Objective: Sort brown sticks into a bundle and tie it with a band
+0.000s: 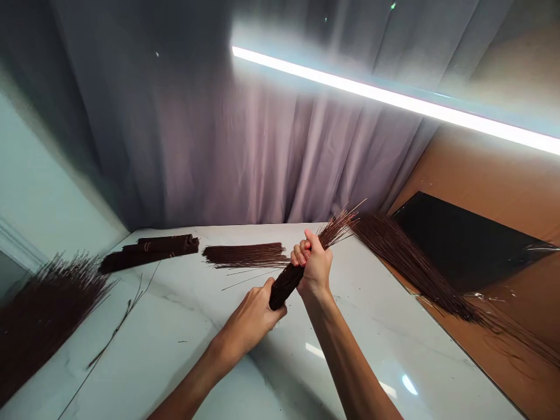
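Observation:
Both of my hands grip one bundle of thin dark brown sticks (286,284), held at a slant above the white table. My left hand (256,309) is wrapped round its lower end, where the sticks sit tightly together. Higher up, my right hand (314,263) closes round the bundle with the thumb pointing up. Beyond that fist the stick tips fan out loosely to the upper right. Behind the hands, a loose row of similar sticks (245,255) lies on the table, a few of them strayed forward.
Tied stick bundles (153,251) are stacked at the back left. A large pile of sticks (44,321) fills the left edge, near a few loose strands (118,326). Another long bunch (411,265) crosses the right edge of the white table (385,326), beside a black sheet (464,239).

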Demonstrator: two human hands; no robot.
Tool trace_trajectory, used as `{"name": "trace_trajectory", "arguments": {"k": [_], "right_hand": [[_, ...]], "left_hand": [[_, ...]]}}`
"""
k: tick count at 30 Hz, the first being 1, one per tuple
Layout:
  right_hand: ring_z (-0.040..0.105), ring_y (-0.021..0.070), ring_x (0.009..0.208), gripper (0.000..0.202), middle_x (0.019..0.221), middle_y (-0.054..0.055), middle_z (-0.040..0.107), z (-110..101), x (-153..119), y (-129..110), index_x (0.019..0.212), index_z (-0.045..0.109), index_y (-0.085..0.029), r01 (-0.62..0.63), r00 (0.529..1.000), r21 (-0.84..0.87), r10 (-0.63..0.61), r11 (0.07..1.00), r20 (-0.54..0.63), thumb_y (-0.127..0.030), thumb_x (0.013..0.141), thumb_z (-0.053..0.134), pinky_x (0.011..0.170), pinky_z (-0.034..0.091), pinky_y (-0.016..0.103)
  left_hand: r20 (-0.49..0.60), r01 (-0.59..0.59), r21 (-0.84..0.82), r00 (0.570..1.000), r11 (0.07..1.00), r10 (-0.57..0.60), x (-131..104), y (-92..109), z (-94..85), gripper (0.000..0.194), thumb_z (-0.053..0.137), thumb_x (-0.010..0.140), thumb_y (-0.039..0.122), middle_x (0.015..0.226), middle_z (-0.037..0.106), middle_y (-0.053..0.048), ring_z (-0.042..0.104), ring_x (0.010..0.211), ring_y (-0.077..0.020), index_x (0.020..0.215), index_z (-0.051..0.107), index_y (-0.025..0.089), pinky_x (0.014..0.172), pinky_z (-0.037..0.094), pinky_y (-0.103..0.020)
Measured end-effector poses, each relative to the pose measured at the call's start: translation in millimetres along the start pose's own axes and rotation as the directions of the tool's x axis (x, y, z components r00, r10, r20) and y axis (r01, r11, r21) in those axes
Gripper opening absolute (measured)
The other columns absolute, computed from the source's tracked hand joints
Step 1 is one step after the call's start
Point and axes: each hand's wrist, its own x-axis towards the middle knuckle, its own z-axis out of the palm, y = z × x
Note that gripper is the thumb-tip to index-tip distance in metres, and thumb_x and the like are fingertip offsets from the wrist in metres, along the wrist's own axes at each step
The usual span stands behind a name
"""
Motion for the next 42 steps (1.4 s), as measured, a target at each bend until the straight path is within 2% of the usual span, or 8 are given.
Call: {"name": "trace_trajectory", "arguments": {"k": [8,14,19,24,29,32,39,42], "right_hand": [[0.027,0.0031,0.032,0.041,0.038,-0.014,0.030,-0.1,1.0,2.6,0.053,0.043,-0.021,-0.031,0.999,0.006,0.031,0.999,-0.015,-0.033,0.075,0.075,0.033,0.030,0.018],[0.063,0.0121,0.053,0.030,0.058,-0.005,0.061,1.5,-1.1,-8.5,0.073,0.065,-0.016,-0.140,0.985,-0.024,0.142,0.990,0.103,-0.034,0.065,0.087,0.054,0.054,0.024],[0.073,0.0157,0.070,0.028,0.074,-0.001,0.073,-1.7,4.6,-21.4,0.080,0.069,-0.016,-0.102,0.994,0.069,0.099,0.992,0.033,-0.033,0.064,0.086,0.073,0.060,0.026],[0.065,0.0106,0.057,0.029,0.062,-0.006,0.065,-5.7,9.7,-21.3,0.074,0.062,-0.019,-0.089,0.995,0.142,0.082,0.986,0.052,-0.034,0.066,0.085,0.061,0.057,0.024],[0.026,0.0038,0.034,0.055,0.039,-0.014,0.028,-10.9,10.7,-16.8,0.054,0.032,-0.023,-0.046,0.998,0.194,0.036,0.980,0.058,-0.040,0.075,0.080,0.035,0.032,0.018],[0.017,0.0039,0.033,0.062,0.037,-0.014,0.023,-16.3,12.8,-13.1,0.052,0.022,-0.024,-0.028,0.999,0.190,0.020,0.981,0.042,-0.042,0.079,0.075,0.032,0.021,0.019],[0.018,0.0046,0.033,0.061,0.038,-0.013,0.022,-20.5,19.9,-0.4,0.053,0.022,-0.023,-0.030,0.999,0.165,0.023,0.986,0.048,-0.047,0.085,0.069,0.033,0.023,0.019],[0.044,0.0069,0.039,0.049,0.045,-0.010,0.044,-16.6,19.3,0.2,0.058,0.044,-0.022,-0.078,0.995,0.161,0.066,0.984,0.077,-0.053,0.080,0.075,0.045,0.045,0.021]], "left_hand": [[-0.163,0.097,0.194,0.984,0.976,-0.065,4.9,-4.7,16.0,0.009,0.056,0.082,0.017,0.064,0.061,0.001,0.063,0.063,-0.0201,0.088,0.055,0.024,0.057,0.029,-0.028],[-0.192,0.162,0.293,0.975,0.942,-0.108,8.0,-1.3,-6.1,0.008,0.052,0.083,0.019,0.065,0.066,-0.001,0.068,0.066,-0.0243,0.086,0.055,0.026,0.054,0.026,-0.029],[-0.136,0.098,0.373,0.989,0.923,-0.050,5.8,-5.2,-22.9,0.007,0.052,0.085,0.019,0.067,0.067,-0.001,0.068,0.068,-0.0240,0.085,0.053,0.026,0.055,0.027,-0.029],[-0.063,0.073,0.392,0.997,0.917,-0.053,3.8,-15.4,-23.6,0.006,0.052,0.089,0.019,0.069,0.067,-0.001,0.069,0.068,-0.0238,0.088,0.052,0.025,0.055,0.029,-0.028],[-0.036,0.064,0.450,0.998,0.891,-0.054,1.4,-19.9,-14.2,0.005,0.050,0.095,0.021,0.074,0.070,-0.002,0.073,0.077,-0.0257,0.092,0.052,0.025,0.059,0.032,-0.029],[-0.025,0.059,0.513,0.998,0.856,-0.054,-0.5,-20.7,-12.0,0.006,0.049,0.097,0.021,0.080,0.073,-0.004,0.074,0.085,-0.0273,0.097,0.053,0.025,0.062,0.034,-0.030],[-0.027,0.068,0.576,0.998,0.815,-0.065,-0.2,-18.8,-17.9,0.010,0.051,0.096,0.018,0.083,0.075,-0.006,0.074,0.086,-0.0289,0.103,0.055,0.023,0.065,0.038,-0.031],[-0.061,0.092,0.562,0.996,0.822,-0.070,1.4,-16.2,-25.3,0.007,0.050,0.097,0.021,0.082,0.075,-0.006,0.074,0.084,-0.0282,0.100,0.056,0.023,0.063,0.038,-0.030]]}}
